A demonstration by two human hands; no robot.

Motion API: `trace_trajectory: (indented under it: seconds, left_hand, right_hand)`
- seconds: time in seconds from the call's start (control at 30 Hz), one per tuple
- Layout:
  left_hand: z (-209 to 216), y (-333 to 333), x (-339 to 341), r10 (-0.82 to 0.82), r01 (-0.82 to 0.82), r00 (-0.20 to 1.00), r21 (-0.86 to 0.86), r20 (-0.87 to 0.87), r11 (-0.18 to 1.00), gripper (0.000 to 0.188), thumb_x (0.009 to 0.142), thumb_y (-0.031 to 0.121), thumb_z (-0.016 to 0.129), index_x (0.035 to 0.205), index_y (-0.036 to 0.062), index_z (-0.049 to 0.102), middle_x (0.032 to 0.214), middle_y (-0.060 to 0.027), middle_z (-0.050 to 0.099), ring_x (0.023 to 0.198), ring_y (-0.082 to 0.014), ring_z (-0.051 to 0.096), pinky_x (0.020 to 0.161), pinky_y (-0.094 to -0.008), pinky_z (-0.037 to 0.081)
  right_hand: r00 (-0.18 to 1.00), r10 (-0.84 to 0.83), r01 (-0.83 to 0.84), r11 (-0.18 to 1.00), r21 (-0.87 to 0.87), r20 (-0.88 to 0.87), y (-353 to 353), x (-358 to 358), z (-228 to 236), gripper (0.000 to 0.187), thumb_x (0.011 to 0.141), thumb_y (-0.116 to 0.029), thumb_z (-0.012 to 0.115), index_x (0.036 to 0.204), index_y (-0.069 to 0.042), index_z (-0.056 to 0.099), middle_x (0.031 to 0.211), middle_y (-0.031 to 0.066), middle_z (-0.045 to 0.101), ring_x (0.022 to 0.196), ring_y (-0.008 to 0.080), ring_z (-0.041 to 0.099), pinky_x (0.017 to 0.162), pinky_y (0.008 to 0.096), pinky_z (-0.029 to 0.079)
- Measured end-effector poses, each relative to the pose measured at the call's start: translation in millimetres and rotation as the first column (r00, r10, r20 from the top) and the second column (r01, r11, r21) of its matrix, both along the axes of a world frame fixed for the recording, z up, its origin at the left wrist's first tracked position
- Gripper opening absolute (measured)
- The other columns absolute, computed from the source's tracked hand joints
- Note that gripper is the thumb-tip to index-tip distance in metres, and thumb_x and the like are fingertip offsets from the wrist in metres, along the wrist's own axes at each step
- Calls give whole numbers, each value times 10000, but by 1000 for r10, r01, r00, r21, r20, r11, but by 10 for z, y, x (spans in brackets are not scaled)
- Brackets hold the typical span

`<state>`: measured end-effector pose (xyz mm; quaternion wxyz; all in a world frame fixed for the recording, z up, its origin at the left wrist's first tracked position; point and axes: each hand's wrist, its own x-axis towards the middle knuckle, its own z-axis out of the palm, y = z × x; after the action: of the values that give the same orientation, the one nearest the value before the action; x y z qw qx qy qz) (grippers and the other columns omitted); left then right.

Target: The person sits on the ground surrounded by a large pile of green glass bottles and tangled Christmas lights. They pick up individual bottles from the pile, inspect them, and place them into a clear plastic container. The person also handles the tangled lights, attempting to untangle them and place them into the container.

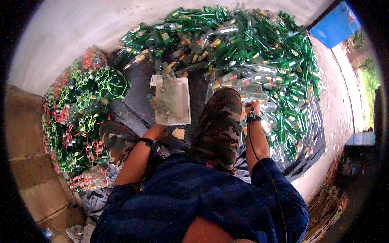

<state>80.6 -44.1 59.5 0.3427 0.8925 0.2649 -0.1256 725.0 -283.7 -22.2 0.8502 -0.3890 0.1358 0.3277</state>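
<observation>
My right hand [253, 107] is at the near edge of a large heap of glass bottles, its fingers curled in among clear glass bottles [267, 107]; what they hold is hard to make out. Just below the near left corner of a shallow white cardboard tray [184, 117] is my left hand [158, 131], slightly blurred, with its fingers hidden. Inside the tray lies a clear bottle [167, 91], and another clear bottle [159, 105] leans across its left side. Both lie tilted.
Green bottles [296, 56] heap up along the back and right on a dark sheet [139, 87]. At left stand bottle bundles tied with green and red strips [85, 109]. My camouflage-clad knee [221, 117] rises between tray and heap. A blue panel [334, 24] is at far right.
</observation>
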Motion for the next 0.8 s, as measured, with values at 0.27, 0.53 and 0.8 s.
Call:
trace_trajectory:
  seconds: [0.27,0.53,0.8]
  left_hand:
    - [684,-208,-77,161,-163,972,4,-171,987,240,780,200,624,937,43,715,965,-207,688,917,-387,659,786,-467,527]
    - [827,-289,-368,287,-292,955,59,77,955,323,848,284,667,1075,54,646,993,-189,685,928,-391,654,786,-470,522]
    - [2042,-500,-128,290,-626,674,316,680,713,414,845,115,592,1258,143,578,1166,-154,616,1014,-373,617,863,-451,506]
  right_hand:
    - [211,855,568,288,-771,474,406,-620,306,246,775,-161,648,949,-21,546,779,83,608,665,236,652,572,326,525]
    - [838,331,-258,941,-221,433,788,-1317,2219,165,900,-234,607,883,-81,550,700,16,528,630,167,499,567,288,438]
    - [680,619,-661,750,-37,394,1098,-3197,3649,222,991,-243,541,807,-151,460,626,-61,373,495,65,327,440,244,256]
